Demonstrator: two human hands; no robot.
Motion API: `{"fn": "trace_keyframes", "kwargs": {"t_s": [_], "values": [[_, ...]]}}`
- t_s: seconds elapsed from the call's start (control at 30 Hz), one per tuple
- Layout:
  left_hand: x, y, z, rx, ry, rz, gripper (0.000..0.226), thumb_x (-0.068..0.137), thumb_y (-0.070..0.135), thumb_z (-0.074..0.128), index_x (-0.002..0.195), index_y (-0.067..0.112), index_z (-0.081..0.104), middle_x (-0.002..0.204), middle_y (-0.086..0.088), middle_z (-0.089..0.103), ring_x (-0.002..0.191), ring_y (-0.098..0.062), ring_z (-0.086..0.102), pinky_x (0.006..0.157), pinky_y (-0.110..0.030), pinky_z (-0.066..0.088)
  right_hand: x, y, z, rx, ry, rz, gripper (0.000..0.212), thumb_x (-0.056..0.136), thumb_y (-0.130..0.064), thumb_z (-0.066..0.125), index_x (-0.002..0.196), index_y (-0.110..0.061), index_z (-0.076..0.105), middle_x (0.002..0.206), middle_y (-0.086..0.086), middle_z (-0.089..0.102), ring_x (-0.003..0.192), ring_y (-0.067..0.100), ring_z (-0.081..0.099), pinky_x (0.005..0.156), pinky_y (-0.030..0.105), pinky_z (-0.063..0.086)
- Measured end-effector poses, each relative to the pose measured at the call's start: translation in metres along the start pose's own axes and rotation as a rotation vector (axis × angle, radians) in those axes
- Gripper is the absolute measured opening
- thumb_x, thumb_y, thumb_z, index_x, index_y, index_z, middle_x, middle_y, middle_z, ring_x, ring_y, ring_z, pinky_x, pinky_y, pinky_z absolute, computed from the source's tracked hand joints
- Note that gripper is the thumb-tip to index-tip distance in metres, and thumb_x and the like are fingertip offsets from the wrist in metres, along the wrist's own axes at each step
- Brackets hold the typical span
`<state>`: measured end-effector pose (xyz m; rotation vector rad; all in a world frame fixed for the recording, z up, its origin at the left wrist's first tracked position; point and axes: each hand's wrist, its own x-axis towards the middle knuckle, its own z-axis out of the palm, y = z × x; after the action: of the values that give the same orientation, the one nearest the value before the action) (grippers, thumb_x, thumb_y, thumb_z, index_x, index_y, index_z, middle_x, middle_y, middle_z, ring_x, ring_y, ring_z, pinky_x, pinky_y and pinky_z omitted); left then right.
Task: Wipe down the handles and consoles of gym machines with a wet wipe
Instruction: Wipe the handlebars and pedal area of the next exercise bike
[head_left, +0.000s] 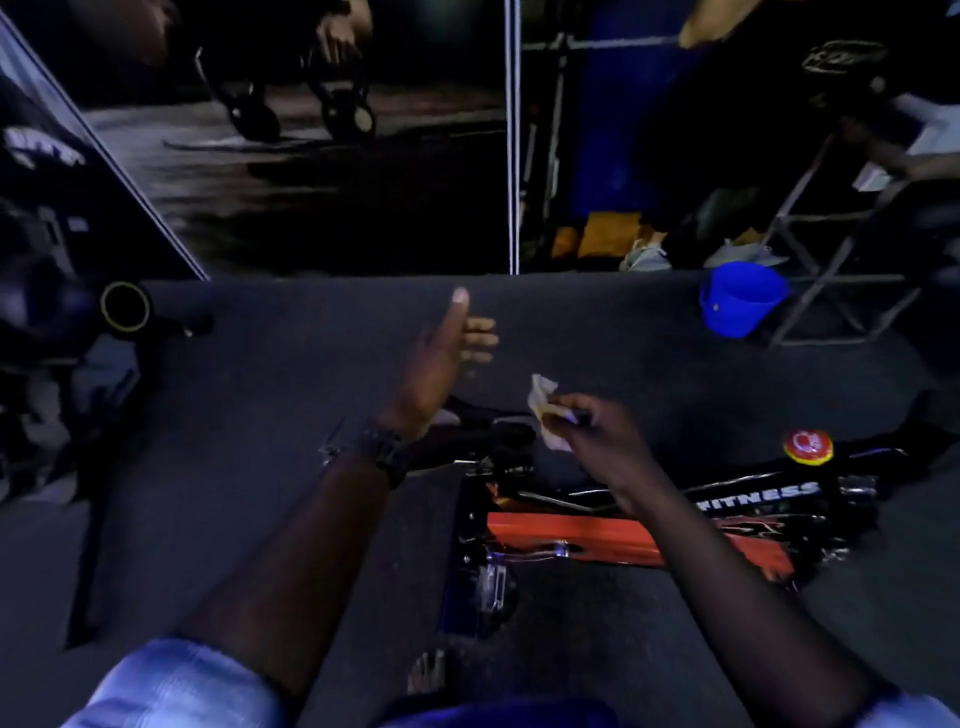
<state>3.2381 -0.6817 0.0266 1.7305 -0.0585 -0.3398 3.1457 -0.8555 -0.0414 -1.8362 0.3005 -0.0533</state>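
My right hand (592, 431) pinches a crumpled white wet wipe (545, 410) above the front of a black and orange exercise bike (623, 535). My left hand (441, 358) is held out in the air to the left of the wipe, thumb up and fingers relaxed, holding nothing. The bike's dark handlebar (498, 431) lies just below and between both hands. A red round knob (808, 446) sits on the bike frame to the right, near white "FITNESS" lettering (761, 496).
A blue bucket (740, 299) stands on the dark floor mat at the back right, beside a metal frame (831, 270). Another dark machine (62, 322) fills the left edge. A mirror wall (311, 156) runs along the back. My bare foot (428, 673) shows below.
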Motion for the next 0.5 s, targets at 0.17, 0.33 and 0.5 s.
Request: {"fn": "trace_keyframes", "kwargs": {"t_s": [0.17,0.33,0.5], "values": [[0.015,-0.065,-0.065,-0.040,0.055,-0.045,0.068,0.096,0.070,0.036,0.105,0.011,0.070,0.105,-0.005,0.072,0.096,-0.019,0.065,0.071,-0.026,0.051,0.058,0.029,0.075,-0.420,-0.028,-0.094,0.039,0.072,0.009,0.068,0.110,0.004,0.070,0.117,0.016,0.059,0.111,0.021,0.056,0.087,0.012,0.037],[0.052,-0.112,-0.081,0.188,-0.019,-0.041,0.060,0.086,0.072,0.051,0.089,0.016,0.072,0.083,0.006,0.075,0.075,0.004,0.064,0.080,-0.024,0.050,0.090,0.070,0.083,-0.798,0.018,-0.014,0.026,0.086,-0.003,0.062,0.110,-0.005,0.071,0.120,0.020,0.065,0.114,0.032,0.061,0.096,0.029,0.045],[0.072,-0.146,-0.068,0.448,-0.141,-0.067,0.042,0.094,0.055,0.052,0.093,0.020,0.075,0.103,0.000,0.075,0.112,-0.018,0.066,0.103,-0.029,0.041,0.102,0.068,0.105,-0.810,0.009,-0.196,0.027,0.085,-0.008,0.063,0.106,-0.019,0.075,0.109,0.009,0.073,0.099,0.023,0.066,0.081,0.033,0.050]]}}
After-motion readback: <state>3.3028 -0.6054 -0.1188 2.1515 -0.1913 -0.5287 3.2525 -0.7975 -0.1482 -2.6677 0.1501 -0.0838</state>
